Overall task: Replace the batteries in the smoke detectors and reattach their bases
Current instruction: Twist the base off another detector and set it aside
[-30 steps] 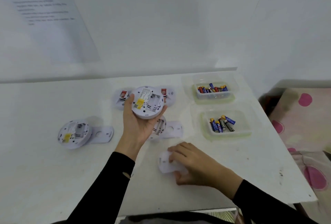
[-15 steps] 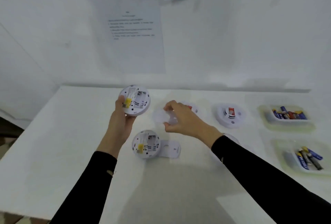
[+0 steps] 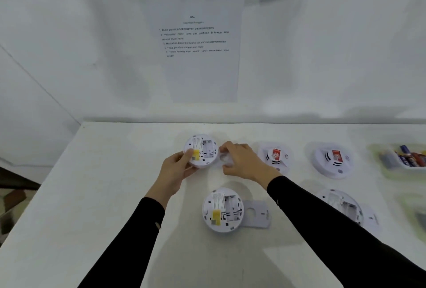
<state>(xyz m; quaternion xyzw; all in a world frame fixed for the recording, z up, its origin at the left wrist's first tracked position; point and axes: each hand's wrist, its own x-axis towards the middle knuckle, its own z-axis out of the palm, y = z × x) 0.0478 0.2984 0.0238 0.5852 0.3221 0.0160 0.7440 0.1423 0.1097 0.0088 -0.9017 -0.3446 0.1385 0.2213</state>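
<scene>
My left hand (image 3: pixel 176 167) grips a white round smoke detector (image 3: pixel 202 151), held up with its open back facing me; a yellow tag and the battery bay show. Beside it on the right, my right hand (image 3: pixel 242 161) pinches a white base plate (image 3: pixel 224 159), which nearly touches the detector's rim. Another detector (image 3: pixel 222 209) lies back-up on the white table (image 3: pixel 103 195) below, with its base plate (image 3: pixel 257 214) beside it. A third opened detector (image 3: pixel 341 206) lies at the right, partly hidden by my right sleeve.
Two closed detectors (image 3: pixel 274 156) (image 3: pixel 333 159) with red labels lie face-up along the back. A clear tray of batteries (image 3: pixel 410 157) stands at the far right edge; a second tray (image 3: pixel 417 214) sits below it. An instruction sheet (image 3: pixel 196 38) hangs on the wall.
My right hand picked the base plate up from the table's front and carried it beside the detector held in my left hand. The camera view turned left and up.
</scene>
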